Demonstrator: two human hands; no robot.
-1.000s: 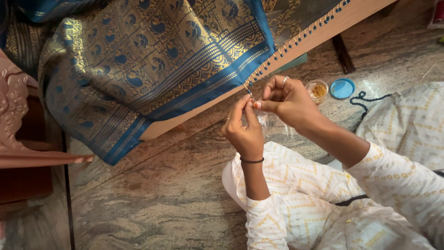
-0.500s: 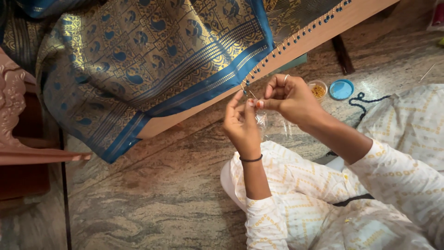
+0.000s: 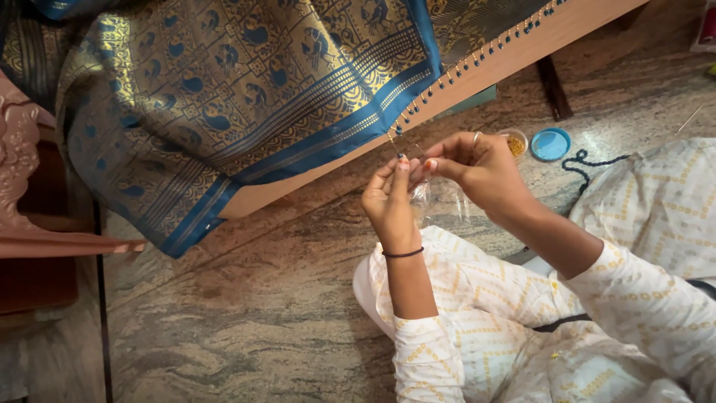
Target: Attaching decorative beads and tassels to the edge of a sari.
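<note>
Thread [image 3: 395,142] runs from the sari [image 3: 246,82] edge down to my fingertips, thin, hard to follow; it sits just below the blue border, at the beaded tassel row along the wooden board [image 3: 522,56]. My left hand [image 3: 389,198] is raised, wrist up, fingers bunched and pinched shut on the thread near the thumb tip. My right hand [image 3: 477,168] faces it, fingers curled, thumb and forefinger closed at the same spot, fingertips of both hands touching. I cannot tell whether the right holds a needle or only thread. One ring on the right hand, one dark band [image 3: 403,254] on the left wrist. A clear plastic bag [image 3: 440,209] lies just under the hands, on my lap.

Near the right hand, on the floor [image 3: 246,321]: one small cup of gold beads [image 3: 514,143], one blue lid [image 3: 550,144] just beside it, one dark cord [image 3: 589,160] coiled beside that. Sari is blue and gold with bird motifs, draped over the board. One carved wooden chair [image 3: 30,194] at far left, well apart. I sit on the floor, patterned white sleeves on both arms.
</note>
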